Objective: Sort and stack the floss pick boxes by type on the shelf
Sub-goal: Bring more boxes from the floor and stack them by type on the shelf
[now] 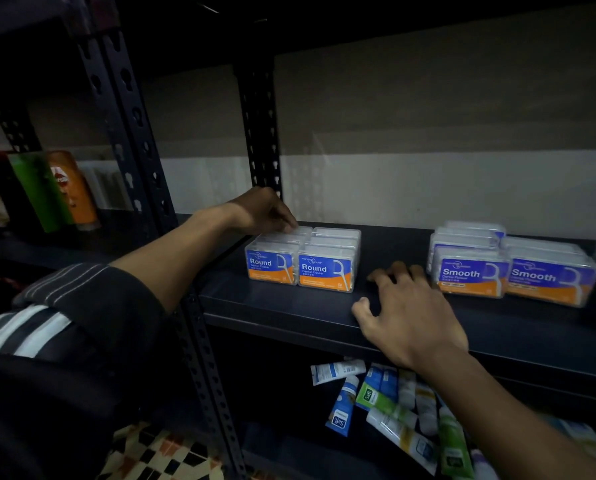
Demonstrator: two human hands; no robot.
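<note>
Sorting looks close to done, and the step in hand reads as squaring up the left group. A dark metal shelf (289, 306) runs across mid-frame. At centre are the Round boxes (326, 270), clear plastic floss pick cases with blue-and-orange labels. Two fronts show side by side, touching, with more rows packed behind, perhaps three deep, not certain. Well apart at right of frame are the Smooth boxes (469, 275), the same clear cases with blue-and-orange labels. Two fronts show there too, with others behind and seemingly stacked; the full count is not readable. The left hand (265, 211) reaches in from the left, fingertips bunched and bent down onto the lid of the rear-left Round case; whether the thumb grips behind it I cannot tell. The right hand (407, 317) lies palm-down on the shelf between the two groups, fingers spread, holding nothing. Next move, at a guess: nudge that rear case flush with its neighbours, lightly, so the row does not slide. At bottom right on the lower shelf is a loose heap of squeeze tubes (390, 407), roughly ten. At upper left stand one green packet (43, 192) and one orange packet (73, 188).
</note>
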